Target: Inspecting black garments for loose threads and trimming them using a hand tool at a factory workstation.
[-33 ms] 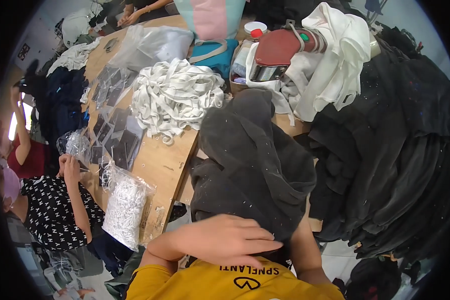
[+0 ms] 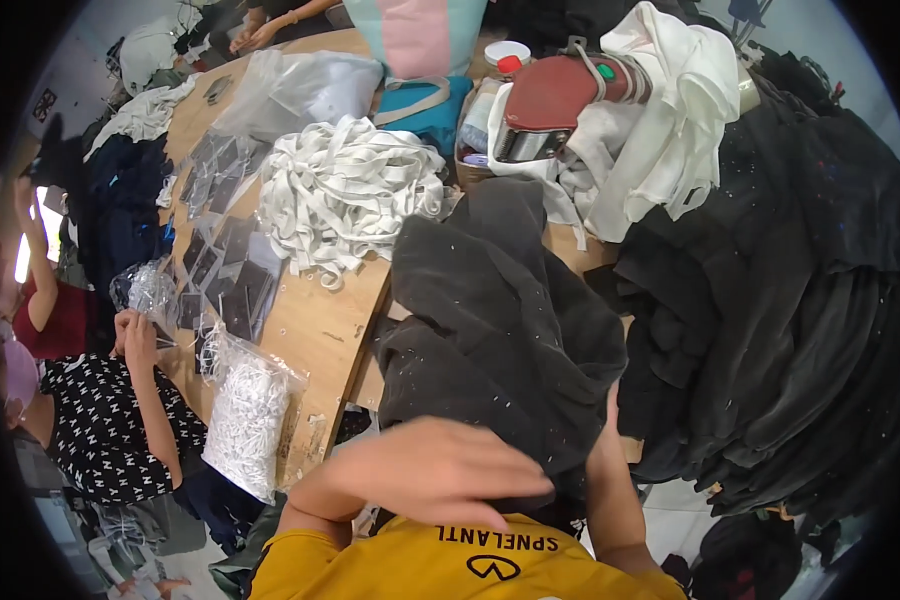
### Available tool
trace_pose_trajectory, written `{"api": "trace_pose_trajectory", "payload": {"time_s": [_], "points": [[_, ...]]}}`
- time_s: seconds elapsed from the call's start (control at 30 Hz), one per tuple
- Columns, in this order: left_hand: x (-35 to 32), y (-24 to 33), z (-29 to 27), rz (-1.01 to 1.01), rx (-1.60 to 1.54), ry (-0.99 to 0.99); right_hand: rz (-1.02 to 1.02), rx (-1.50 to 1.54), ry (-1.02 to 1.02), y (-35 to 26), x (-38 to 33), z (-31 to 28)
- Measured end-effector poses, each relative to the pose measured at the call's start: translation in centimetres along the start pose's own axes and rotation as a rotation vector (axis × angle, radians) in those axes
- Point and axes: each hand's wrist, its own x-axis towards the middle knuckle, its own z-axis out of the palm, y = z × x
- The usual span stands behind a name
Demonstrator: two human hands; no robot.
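Our left hand (image 2: 440, 470) lies flat across the near edge of the dark grey garment (image 2: 500, 330), fingers spread open and pressing on the cloth rather than gripping it; our right hand is buried under the same garment, only the forearm (image 2: 610, 480) showing, so we cannot tell how its fingers stand. The garment is draped in a heap over the near end of the wooden table (image 2: 320, 320), just in front of our yellow shirt (image 2: 470, 560).

Far left of it sits a tangle of white straps (image 2: 350, 190); beyond that a clear plastic bag (image 2: 290, 90) and a pink and teal bag (image 2: 420, 50). Flat dark packets in clear sleeves (image 2: 225, 280) line the left edge of the table, and a bag of white pieces (image 2: 245, 420) hangs off its near left corner. To the far right a dark red tool (image 2: 560, 95) rests on white cloth (image 2: 660, 130); a large pile of black garments (image 2: 780, 300) fills the right side and crowds against the grey one.

On the left a seated person in a black and white patterned top (image 2: 100, 420) holds a crinkled clear bag (image 2: 150, 290); other hands (image 2: 255, 35) show at the far end.

Against the earlier frame nothing has shifted; hand, garment and neighbours lie the same.
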Motion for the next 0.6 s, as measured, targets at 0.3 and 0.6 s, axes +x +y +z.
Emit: {"api": "trace_pose_trajectory", "payload": {"time_s": [0.3, 0.6], "points": [[-2.8, -20.9, 0.4, -0.652, 0.709, 0.571, -0.071, -0.209, 0.270, 0.2, -4.1, -1.1], [-3.0, -0.9, -3.6, -0.516, -0.202, 0.683, -0.053, 0.112, -0.038, -2.4, 3.5, 3.6]]}}
